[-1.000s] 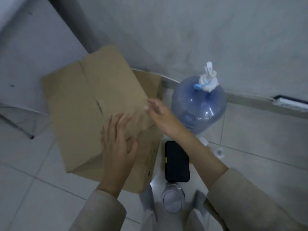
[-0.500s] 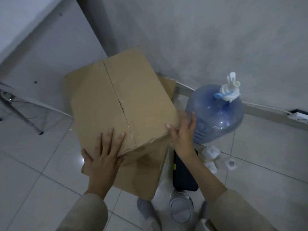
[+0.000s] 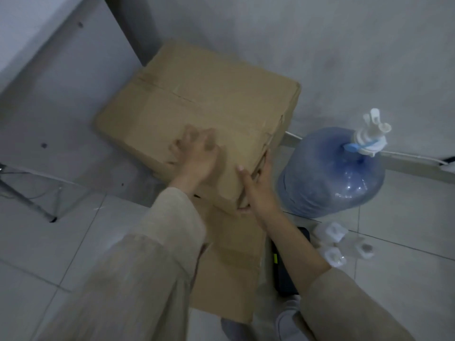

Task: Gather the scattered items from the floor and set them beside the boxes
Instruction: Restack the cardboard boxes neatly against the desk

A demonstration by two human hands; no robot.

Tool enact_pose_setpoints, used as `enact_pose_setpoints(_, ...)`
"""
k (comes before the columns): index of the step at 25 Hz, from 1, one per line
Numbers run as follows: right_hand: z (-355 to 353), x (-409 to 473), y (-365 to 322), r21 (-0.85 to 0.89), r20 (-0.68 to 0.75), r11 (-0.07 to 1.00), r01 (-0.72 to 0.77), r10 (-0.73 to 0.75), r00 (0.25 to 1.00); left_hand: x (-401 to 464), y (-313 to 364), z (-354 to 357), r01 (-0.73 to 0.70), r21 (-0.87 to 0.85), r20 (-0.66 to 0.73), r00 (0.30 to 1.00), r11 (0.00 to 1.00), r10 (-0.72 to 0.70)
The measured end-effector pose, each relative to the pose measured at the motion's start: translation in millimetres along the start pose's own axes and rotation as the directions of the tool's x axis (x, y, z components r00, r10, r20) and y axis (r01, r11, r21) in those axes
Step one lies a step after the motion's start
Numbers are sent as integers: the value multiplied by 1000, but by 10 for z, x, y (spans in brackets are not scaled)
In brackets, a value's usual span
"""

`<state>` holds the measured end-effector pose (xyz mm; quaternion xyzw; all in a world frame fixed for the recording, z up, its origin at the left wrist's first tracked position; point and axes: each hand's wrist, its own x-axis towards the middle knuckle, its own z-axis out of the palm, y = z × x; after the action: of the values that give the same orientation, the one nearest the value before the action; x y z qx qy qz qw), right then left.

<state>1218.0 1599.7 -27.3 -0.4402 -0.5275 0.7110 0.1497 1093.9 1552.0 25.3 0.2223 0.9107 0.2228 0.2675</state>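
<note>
Top cardboard box (image 3: 202, 104) on lower box (image 3: 229, 262), by wall. Left hand (image 3: 197, 158) flat on lid; right hand (image 3: 258, 190) grips near corner. Looks light, stiff; hold edges.

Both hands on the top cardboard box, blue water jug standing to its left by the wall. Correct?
Not quite. The head view shows the left hand and right hand on the top cardboard box, but the blue water jug stands to its right by the wall, not its left.
</note>
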Motion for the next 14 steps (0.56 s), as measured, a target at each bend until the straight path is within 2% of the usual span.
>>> enact_pose_setpoints(2, -46, 148, -125, 109, 2, 993, -37, 37, 999, 216, -340, -189, -33, 186, 10, 999, 982, 32)
enact_pose_setpoints(4, -85, 337, -333, 133, -13, 989, -71, 73, 997, 412, -493, -267, -52, 313, 33, 998, 948, 44)
enact_pose_setpoints(7, -37, 617, -525, -67, -220, 998, 19, -33, 975, 575, -301, -232, -48, 373, 90, 996, 927, 16)
enact_pose_setpoints(10, 63, 746, -550, -360, -424, 932, 35, -197, 884, 649, -122, -207, -53, 416, 186, 982, 908, -28)
enact_pose_setpoints(12, 86, 826, -550, -450, -469, 892, -30, -208, 858, 718, -99, -237, -55, 443, 244, 968, 895, -61)
enact_pose_setpoints(14, 74, 898, -558, -494, -459, 868, -59, -203, 865, 759, -70, -285, -64, 449, 285, 956, 891, -75)
